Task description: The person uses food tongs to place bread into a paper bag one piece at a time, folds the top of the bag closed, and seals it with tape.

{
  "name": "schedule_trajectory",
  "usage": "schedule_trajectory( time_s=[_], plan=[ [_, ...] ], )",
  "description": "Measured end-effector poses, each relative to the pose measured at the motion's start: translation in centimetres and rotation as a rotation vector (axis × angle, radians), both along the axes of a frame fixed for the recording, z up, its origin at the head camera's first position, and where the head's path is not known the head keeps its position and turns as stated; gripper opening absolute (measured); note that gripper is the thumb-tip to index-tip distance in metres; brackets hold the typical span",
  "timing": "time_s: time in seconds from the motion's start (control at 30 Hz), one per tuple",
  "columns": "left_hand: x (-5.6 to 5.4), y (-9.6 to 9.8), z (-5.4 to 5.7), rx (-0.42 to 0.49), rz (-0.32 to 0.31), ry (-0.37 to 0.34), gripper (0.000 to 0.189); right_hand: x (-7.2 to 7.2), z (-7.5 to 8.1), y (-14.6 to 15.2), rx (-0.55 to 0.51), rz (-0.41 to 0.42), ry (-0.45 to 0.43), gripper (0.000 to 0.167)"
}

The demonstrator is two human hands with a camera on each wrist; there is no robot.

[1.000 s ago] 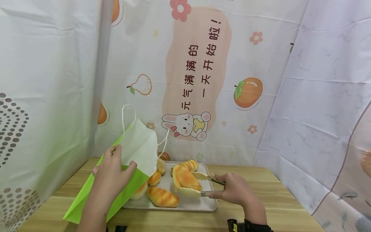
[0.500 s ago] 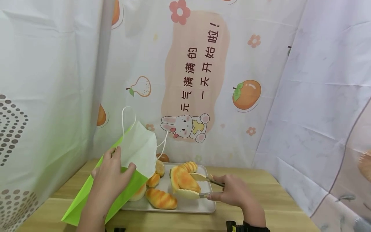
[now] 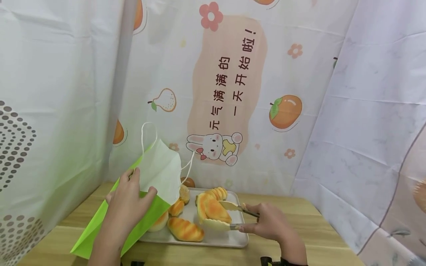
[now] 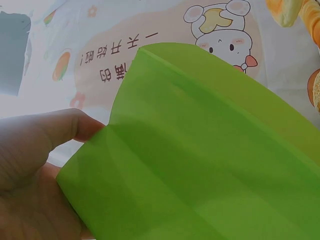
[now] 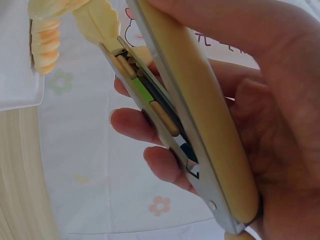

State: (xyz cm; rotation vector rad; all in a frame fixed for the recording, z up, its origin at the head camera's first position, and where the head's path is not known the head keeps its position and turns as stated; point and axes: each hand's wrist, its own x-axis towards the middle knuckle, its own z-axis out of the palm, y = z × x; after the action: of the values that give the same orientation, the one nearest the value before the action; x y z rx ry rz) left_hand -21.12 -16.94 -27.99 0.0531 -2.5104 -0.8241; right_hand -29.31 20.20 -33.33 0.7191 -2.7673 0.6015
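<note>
My left hand point(image 3: 128, 199) grips the green bag point(image 3: 157, 207); my right hand point(image 3: 270, 221) grips the tongs point(image 3: 216, 224); bread point(image 3: 217, 211) sits between their tips, above or on the tray point(image 3: 221, 238); position unchanged, I judge the hold steady.

In the head view, a wooden bench point(image 3: 313, 229) ran across six o'clock. Behind it, a pale backdrop point(image 3: 159, 48) carried a peach-toned panel point(image 3: 201, 85) with dark lettering point(image 3: 221, 79) toward twelve, a pink flower point(image 3: 205, 22) above, and a printed rabbit point(image 3: 213, 147) lying sideways just below centre. A pear print point(image 3: 168, 99) sat at ten, an orange persimmon print point(image 3: 285, 112) between two and three. A white curtain point(image 3: 66, 66) hung at nine, a marbled sheet point(image 3: 372, 92) at three.
</note>
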Motion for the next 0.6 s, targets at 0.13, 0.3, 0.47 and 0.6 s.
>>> schedule_trajectory(
  time_s=[0.13,0.3,0.47,0.6],
  plan=[
    [0.12,0.04,0.21,-0.001,0.002,-0.006,0.073,0.05,0.18,0.13,0.006,-0.003,0.004,0.079],
    [0.08,0.04,0.23,-0.002,0.0,-0.003,0.074,-0.02,0.13,0.16,0.016,0.001,0.009,0.077],
    [0.07,0.08,0.24,0.002,0.002,-0.003,0.075,-0.1,0.12,0.11,0.02,0.004,0.015,0.076],
    [0.03,0.1,0.25,-0.001,0.007,-0.003,0.077,-0.04,0.2,0.07,0.014,0.009,0.01,0.077]
  ],
)
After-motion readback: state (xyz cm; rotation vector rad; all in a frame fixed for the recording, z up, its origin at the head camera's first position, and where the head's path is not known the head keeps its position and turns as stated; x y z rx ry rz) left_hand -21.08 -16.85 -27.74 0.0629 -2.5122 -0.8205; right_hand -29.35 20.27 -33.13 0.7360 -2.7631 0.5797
